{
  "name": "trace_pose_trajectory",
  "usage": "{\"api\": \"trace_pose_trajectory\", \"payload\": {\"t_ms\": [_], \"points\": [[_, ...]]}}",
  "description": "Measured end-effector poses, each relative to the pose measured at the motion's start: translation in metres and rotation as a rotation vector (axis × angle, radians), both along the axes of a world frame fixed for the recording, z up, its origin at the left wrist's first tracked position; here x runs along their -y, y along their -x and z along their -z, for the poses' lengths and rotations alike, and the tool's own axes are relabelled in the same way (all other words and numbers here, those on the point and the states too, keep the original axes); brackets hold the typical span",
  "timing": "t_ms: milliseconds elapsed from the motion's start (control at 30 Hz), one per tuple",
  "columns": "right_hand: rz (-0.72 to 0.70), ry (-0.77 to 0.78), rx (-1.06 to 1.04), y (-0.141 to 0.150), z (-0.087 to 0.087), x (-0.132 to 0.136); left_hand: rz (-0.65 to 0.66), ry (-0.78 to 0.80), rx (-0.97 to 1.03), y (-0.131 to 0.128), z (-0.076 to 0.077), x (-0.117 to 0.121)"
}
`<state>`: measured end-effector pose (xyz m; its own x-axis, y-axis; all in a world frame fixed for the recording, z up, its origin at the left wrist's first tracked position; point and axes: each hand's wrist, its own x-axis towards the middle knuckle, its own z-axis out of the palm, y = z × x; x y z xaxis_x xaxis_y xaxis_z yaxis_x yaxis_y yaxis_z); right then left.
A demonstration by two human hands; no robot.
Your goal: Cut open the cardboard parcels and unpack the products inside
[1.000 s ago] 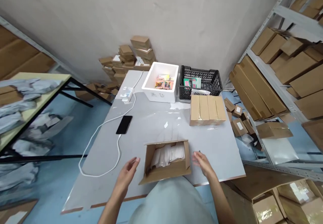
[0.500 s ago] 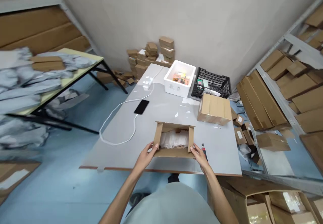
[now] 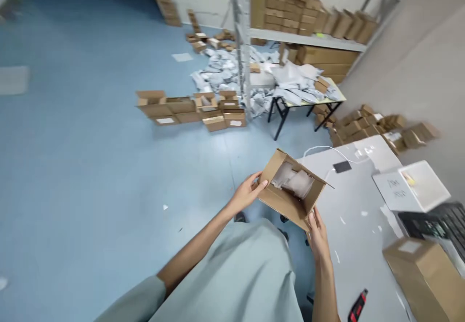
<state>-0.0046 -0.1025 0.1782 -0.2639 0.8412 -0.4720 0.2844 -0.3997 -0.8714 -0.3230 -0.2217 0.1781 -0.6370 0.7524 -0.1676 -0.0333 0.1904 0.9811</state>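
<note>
An open cardboard box (image 3: 286, 206), tilted, is held up between my two hands in front of my body, beside the table's left edge. White wrapped packets (image 3: 293, 180) lie inside it; their contents cannot be made out. My left hand (image 3: 249, 191) grips the box's left side, thumb on the near rim. On the lower right corner, my right hand (image 3: 317, 230) is closed around the cardboard, partly hidden behind it. A red and black box cutter (image 3: 358, 306) lies on the grey table (image 3: 348, 244), close to my right forearm.
On the table are a phone (image 3: 342, 167) with a white cable, a white foam box (image 3: 414, 186), a black crate (image 3: 432, 222) and a closed carton (image 3: 425, 273). Several open cartons (image 3: 189, 109) stand on the blue floor ahead. Grey bags cover a small table (image 3: 336, 94) beyond.
Both hands have lifted the box off the table and carried it left past the edge. My view has turned left, showing the floor and the row of cartons.
</note>
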Motion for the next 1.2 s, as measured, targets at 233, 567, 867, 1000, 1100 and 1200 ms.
{"api": "trace_pose_trajectory", "payload": {"t_ms": [233, 567, 867, 1000, 1100, 1200], "points": [[-0.375, 0.035, -0.142, 0.200, -0.001, 0.025, -0.352, 0.120, 0.102, 0.111, -0.001, 0.142], [-0.651, 0.132, -0.050, 0.443, 0.020, 0.031, -0.610, 0.277, 0.248, 0.255, 0.026, 0.205], [-0.778, 0.258, 0.052, 0.711, 0.050, 0.025, -0.734, 0.461, 0.263, 0.491, 0.049, 0.209], [-0.882, 0.299, 0.106, 0.815, 0.061, 0.024, -0.757, 0.498, 0.269, 0.576, 0.064, 0.220], [-0.945, 0.331, 0.146, 0.883, 0.074, 0.027, -0.760, 0.509, 0.311, 0.633, 0.080, 0.232], [-0.948, 0.353, 0.190, 0.944, 0.094, 0.036, -0.737, 0.533, 0.359, 0.691, 0.104, 0.247]]}}
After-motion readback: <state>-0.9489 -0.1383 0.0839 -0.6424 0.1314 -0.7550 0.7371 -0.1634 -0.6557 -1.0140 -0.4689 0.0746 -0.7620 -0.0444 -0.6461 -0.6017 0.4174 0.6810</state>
